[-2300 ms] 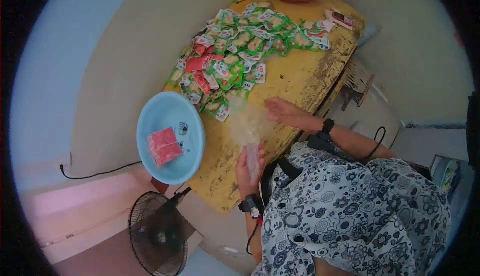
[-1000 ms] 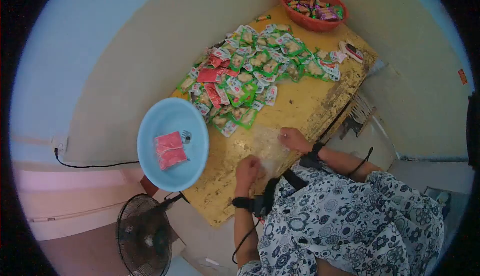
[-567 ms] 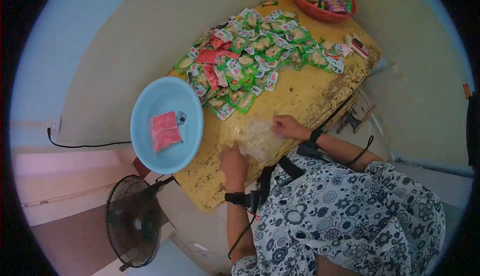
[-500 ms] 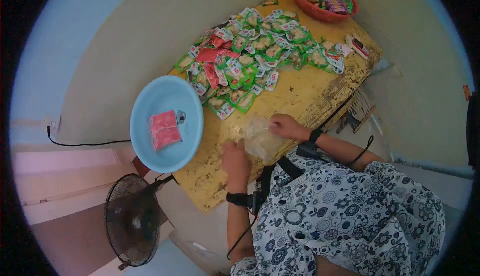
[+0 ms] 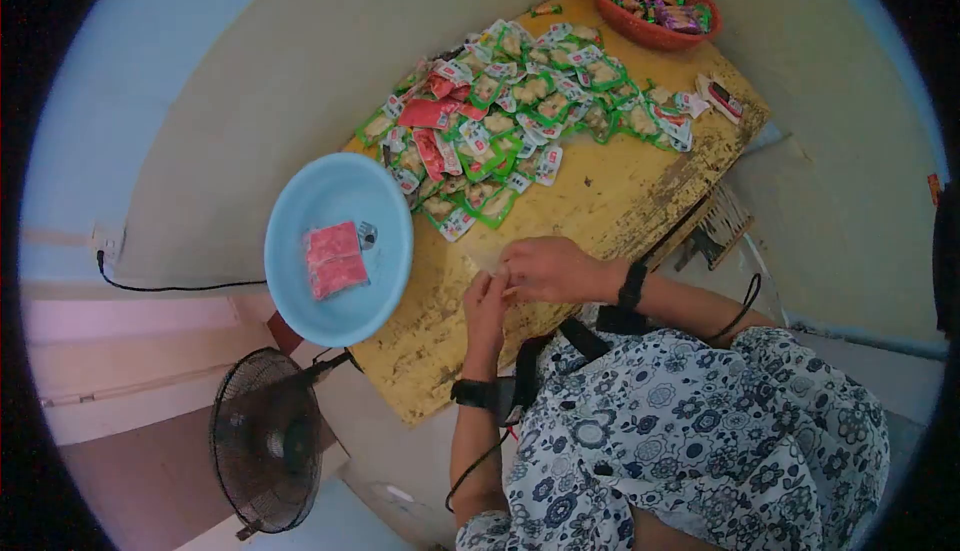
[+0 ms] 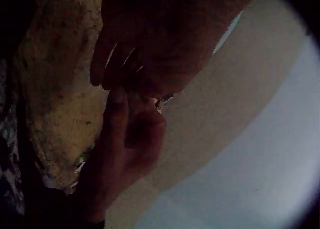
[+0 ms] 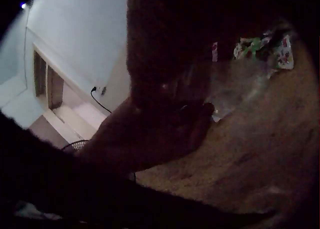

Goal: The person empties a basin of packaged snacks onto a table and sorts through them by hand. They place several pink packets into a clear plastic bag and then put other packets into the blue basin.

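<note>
A thin clear plastic bag (image 5: 486, 258) lies mostly hidden behind the two hands near the table's front edge. My left hand (image 5: 484, 313) pinches it between thumb and fingers. From the right, my right hand (image 5: 552, 269) meets the left fingertips and grips the bag at the same spot. In the dark left wrist view the left thumb and finger (image 6: 117, 114) come together under the right hand (image 6: 155, 44). Part of the clear bag (image 7: 237, 96) spreads past the fingers in the right wrist view. Beyond lies a heap of green-and-white snack packets (image 5: 510, 101), a few of them red.
A blue basin (image 5: 283, 241) with a pink packet (image 5: 335, 259) stands at the table's left. At the far end sit a red basket (image 5: 640, 33) of wrapped sweets and a phone (image 5: 722, 101). A black fan (image 5: 265, 441) stands below the worn yellow table (image 5: 620, 196).
The bag was first held rolled in the left hand, then spread flat on the table. The left hand briefly moved off it. Now the right hand has come left and both hands meet.
</note>
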Demonstrator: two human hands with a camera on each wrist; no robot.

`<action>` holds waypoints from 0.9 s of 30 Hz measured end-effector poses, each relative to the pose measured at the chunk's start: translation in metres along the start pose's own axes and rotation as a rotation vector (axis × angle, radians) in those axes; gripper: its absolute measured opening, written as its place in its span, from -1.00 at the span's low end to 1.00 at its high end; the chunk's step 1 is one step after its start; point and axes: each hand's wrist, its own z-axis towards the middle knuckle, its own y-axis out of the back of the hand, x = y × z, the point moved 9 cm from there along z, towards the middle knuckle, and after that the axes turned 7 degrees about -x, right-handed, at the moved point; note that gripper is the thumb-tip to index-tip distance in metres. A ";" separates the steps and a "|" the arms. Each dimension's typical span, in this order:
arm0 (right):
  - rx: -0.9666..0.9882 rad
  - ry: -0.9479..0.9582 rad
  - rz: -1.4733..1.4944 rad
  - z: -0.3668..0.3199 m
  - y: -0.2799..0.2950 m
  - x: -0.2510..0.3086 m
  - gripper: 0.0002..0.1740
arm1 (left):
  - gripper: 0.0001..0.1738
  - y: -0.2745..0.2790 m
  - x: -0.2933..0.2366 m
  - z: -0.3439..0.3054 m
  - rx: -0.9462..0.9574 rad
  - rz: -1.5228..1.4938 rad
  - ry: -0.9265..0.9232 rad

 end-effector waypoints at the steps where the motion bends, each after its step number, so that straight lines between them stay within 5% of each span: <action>1: 0.002 0.049 0.002 0.001 0.002 0.009 -0.61 | -0.76 0.004 0.000 0.001 -0.015 -0.044 -0.008; 4: 0.024 -0.204 0.055 0.000 -0.015 -0.019 -0.59 | -0.77 0.022 -0.010 -0.008 -0.104 -0.087 -0.053; 7: -0.296 -0.406 0.143 -0.010 -0.008 -0.065 -0.57 | -0.80 0.041 -0.025 -0.029 -0.180 -0.054 -0.137; 10: -0.160 -0.411 0.455 0.000 -0.049 -0.073 -0.55 | -0.77 0.048 -0.049 -0.056 -0.186 0.193 -0.219; 12: -0.172 -0.072 0.405 0.007 -0.096 -0.055 -0.56 | -0.77 0.052 -0.059 -0.076 -0.216 0.318 -0.237; 17: 0.435 -0.181 0.740 0.006 -0.212 0.003 -0.62 | -0.80 0.048 -0.077 -0.117 -0.442 0.517 -0.178; 20: 0.628 -0.310 0.738 -0.015 -0.248 0.009 -0.66 | -0.77 0.056 -0.065 -0.118 -0.537 0.682 -0.362; 23: 0.684 -0.418 0.675 -0.027 -0.252 -0.004 -0.70 | -0.79 0.090 -0.003 -0.093 -0.522 0.532 -0.261; 26: 0.656 -0.572 0.573 -0.034 -0.241 -0.037 -0.73 | -0.82 0.104 0.052 -0.074 -0.599 0.007 -0.024; 27: 0.599 -0.503 0.510 -0.029 -0.238 -0.047 -0.73 | -0.83 0.101 0.058 -0.067 -0.589 -0.021 -0.014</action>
